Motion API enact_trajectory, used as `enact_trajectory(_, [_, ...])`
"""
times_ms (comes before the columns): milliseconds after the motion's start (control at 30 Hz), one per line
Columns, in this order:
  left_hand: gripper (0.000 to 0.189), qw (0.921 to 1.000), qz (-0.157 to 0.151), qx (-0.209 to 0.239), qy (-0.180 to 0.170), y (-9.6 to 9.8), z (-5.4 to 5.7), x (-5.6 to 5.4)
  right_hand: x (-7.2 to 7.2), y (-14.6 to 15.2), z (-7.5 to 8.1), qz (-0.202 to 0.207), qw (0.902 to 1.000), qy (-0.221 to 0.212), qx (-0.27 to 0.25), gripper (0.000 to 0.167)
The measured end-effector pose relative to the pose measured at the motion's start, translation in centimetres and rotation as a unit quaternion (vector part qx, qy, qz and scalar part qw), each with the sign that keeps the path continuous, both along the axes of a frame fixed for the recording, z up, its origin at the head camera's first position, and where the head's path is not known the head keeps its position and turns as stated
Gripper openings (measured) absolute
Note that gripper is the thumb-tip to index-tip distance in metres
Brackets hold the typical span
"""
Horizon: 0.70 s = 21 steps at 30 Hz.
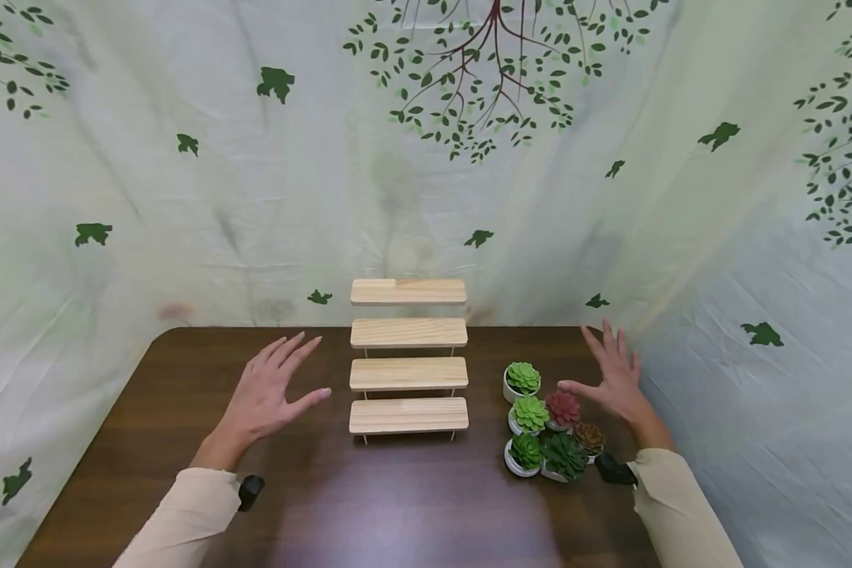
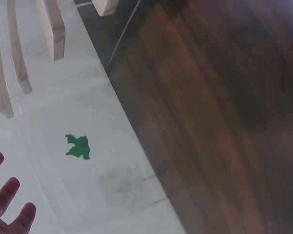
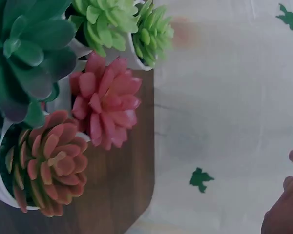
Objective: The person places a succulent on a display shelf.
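My left hand (image 1: 266,393) hovers over the table's left side with fingers spread and nothing in it. Beside it, at the middle back, stands a wooden shelf (image 1: 408,374) with several stepped tiers. On the right, my right hand (image 1: 614,379) is raised with fingers apart, holding nothing, just beyond a cluster of potted succulents. The cluster has a red succulent (image 1: 562,408), a brown one (image 1: 588,437), a dark green one (image 1: 564,455) and several bright green ones (image 1: 530,412), all in white pots. In the right wrist view the red succulent (image 3: 107,100) and the reddish-brown one (image 3: 56,163) show close up.
The dark wooden table (image 1: 369,505) has rounded back corners. A pale cloth (image 1: 397,197) printed with green leaves and branches hangs behind it and along both sides. Dark wrist cameras (image 1: 251,493) sit at both sleeves.
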State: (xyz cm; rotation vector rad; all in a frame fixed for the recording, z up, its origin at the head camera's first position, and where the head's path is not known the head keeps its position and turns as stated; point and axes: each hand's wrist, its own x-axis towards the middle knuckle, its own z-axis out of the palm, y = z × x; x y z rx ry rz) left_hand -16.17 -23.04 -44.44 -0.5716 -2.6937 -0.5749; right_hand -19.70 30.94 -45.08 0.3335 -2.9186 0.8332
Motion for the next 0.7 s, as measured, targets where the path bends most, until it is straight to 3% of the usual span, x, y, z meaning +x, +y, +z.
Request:
enact_trajectory(167, [0.072,0.9970,-0.007,0.074,-0.022,0.5,-0.8,0.1,0.3,0.8,-0.7,0.000,0.9997,0.007,-0.023,0.102])
enact_trajectory(300, [0.069,0.9885,-0.005,0.137,-0.064,0.8,-1.5,0.4,0.5,1.4,-1.5,0.003,0.9986,0.006,-0.052,0.103])
enact_trajectory(533, [0.062,0.9571,0.027,0.257,-0.132,1.4,-2.6,0.7,0.8,2.5,-2.9,0.002,0.9954,0.005,-0.096,0.102])
enact_trajectory(700, [0.055,0.9347,0.037,0.319,-0.153,1.6,-3.8,1.1,1.9,2.8,-3.3,-0.012,0.9878,-0.047,-0.148,0.103])
